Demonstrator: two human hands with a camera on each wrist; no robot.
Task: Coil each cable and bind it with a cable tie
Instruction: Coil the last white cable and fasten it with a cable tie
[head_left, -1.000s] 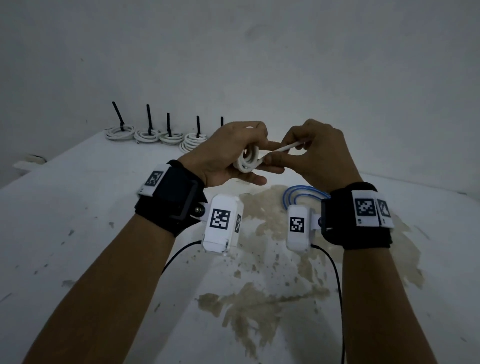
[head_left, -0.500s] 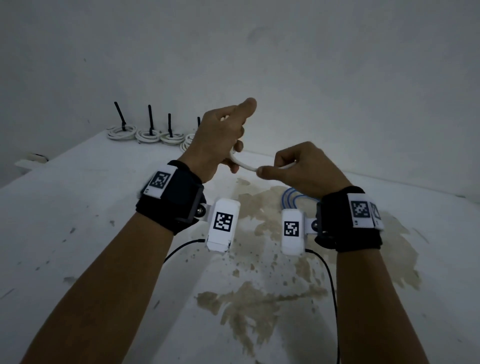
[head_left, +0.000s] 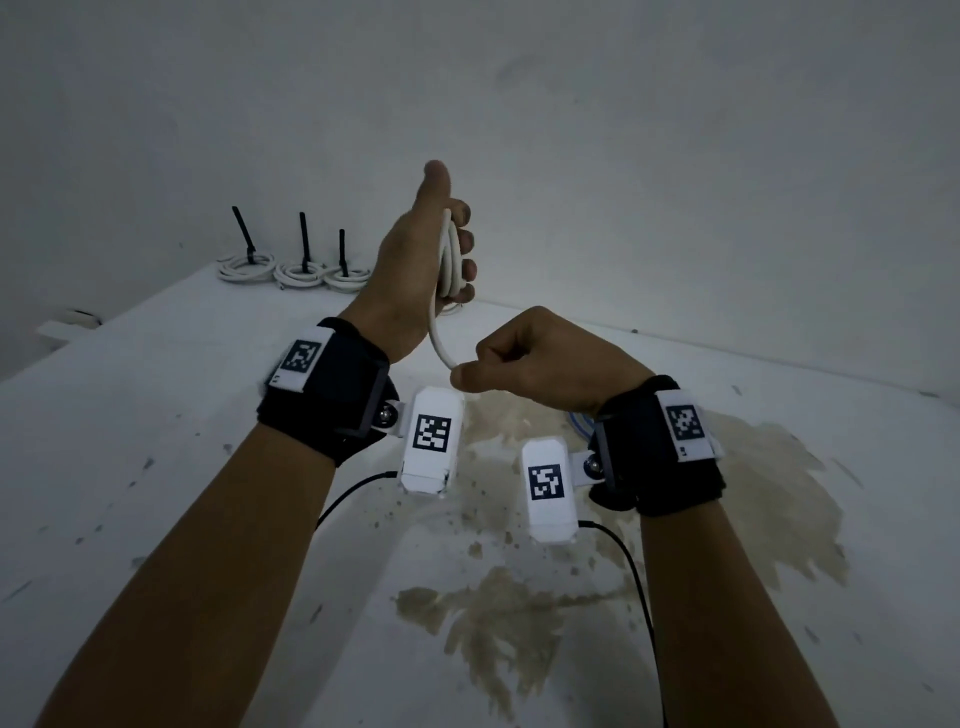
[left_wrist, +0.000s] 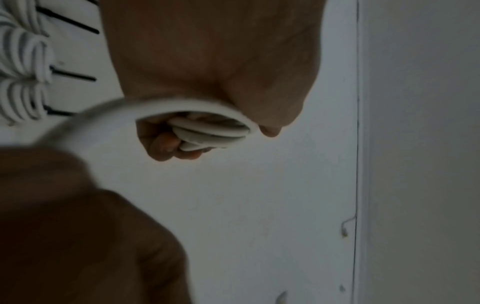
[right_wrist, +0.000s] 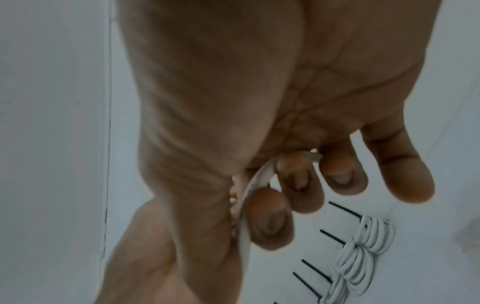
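Since a second ago the left hand (head_left: 415, 270) has gone up high, with its thumb pointing up, and the right hand (head_left: 540, 364) has dropped lower and closer to the person. Back then both hands were close together at the same height, touching over the white cable (head_left: 449, 260). Now they are apart, one above the other, with a short bit of cable hanging between them.

The left hand's fingers curl round the white cable, which sits in a few loops inside the hand. The left wrist view shows the loops (left_wrist: 210, 131) stacked together under the fingers. One loose end curves down from the loops to the right hand. The right hand pinches that end between its thumb and first fingers (right_wrist: 270, 222), and its other fingers are bent but hold nothing.

No boxes or bins show up anywhere. Everything lies on a white table (head_left: 156, 467) that has a big brown stain (head_left: 519, 623) in the middle.

Far back on the table, near the wall, sit the finished coils (head_left: 301, 270), side by side. Each one is white and has a black cable tie (head_left: 304, 241) sticking up from it. A blue cable (head_left: 579, 423) peeks out from behind the right wrist, lying on the table
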